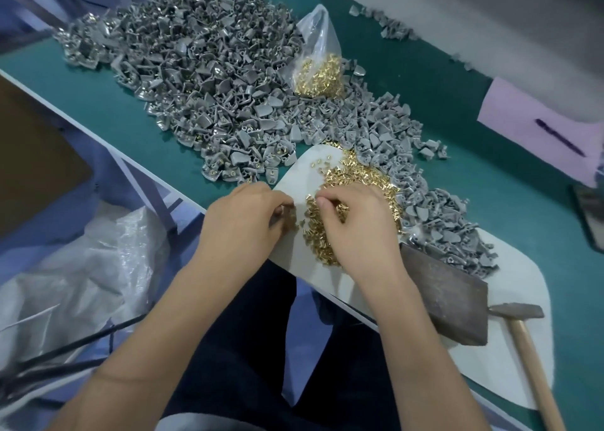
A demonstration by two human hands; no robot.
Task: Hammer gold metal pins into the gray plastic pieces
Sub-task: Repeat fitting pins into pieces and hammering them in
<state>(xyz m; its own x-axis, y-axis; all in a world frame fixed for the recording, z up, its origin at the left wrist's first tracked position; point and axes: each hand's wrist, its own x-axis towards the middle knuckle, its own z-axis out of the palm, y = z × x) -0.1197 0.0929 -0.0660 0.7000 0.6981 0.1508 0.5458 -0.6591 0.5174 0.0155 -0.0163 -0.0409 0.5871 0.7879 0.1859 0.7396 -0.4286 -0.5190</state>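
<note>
A heap of gold metal pins [359,178] lies on a white mat [307,175] at the table's near edge. My right hand [356,224] rests on the heap with its fingers curled down into the pins. My left hand [245,221] is just left of it, fingers curled around a small gray plastic piece [287,216] that is mostly hidden. A big pile of gray plastic pieces [202,70] covers the green table [98,103], and more gray pieces [451,224] lie to the right of the pins. A hammer [523,329] lies on the mat at the right.
A dark metal block [447,296] sits on the mat beside the hammer head. A clear bag of gold pins [318,70] stands amid the gray pile. A pink sheet with a pen [555,136] lies far right. Crumpled plastic sheeting [81,267] is below the table on the left.
</note>
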